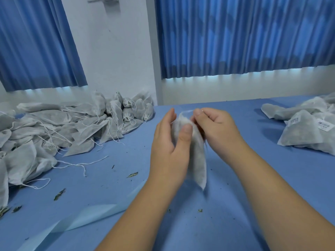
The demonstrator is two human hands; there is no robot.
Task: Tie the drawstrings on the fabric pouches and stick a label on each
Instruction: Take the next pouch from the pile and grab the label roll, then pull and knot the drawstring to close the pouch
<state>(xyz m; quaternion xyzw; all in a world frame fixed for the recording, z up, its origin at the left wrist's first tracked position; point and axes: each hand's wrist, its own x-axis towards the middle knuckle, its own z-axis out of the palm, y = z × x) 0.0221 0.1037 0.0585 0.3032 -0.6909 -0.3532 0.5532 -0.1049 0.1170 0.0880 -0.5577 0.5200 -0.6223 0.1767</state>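
Both hands are up off the desk (235,205) with one pouch (199,160) between them. It's standing on end: mouth at the top, away from the person, and a bottom corner dangling toward the desk. So the long axis runs roughly upright, leaning a little to the right at the bottom.

The left hand (170,147) has the body of it, thumb (186,129) pressed across the front and the other fingers wrapped behind, a firm hold around the middle. The right hand (215,127) sits higher and just beside it, fingers (204,115) curled tight and pinching at the gathered mouth. There's a pale blurred loop (186,111) arcing over the top between the two hands, probably the drawstring, but it's too smeared to say which fingertips have it.

That's the relation that matters: the mouth lies right at the right fingertips, the left hand below as the anchor. I'd judge the tying falls to the right hand, pulling up and away along that axis.

Off left, a heap of pouches (54,127) with strings trailing loose. Off right, a smaller pile (304,134), with labels (325,126) on the two nearest.
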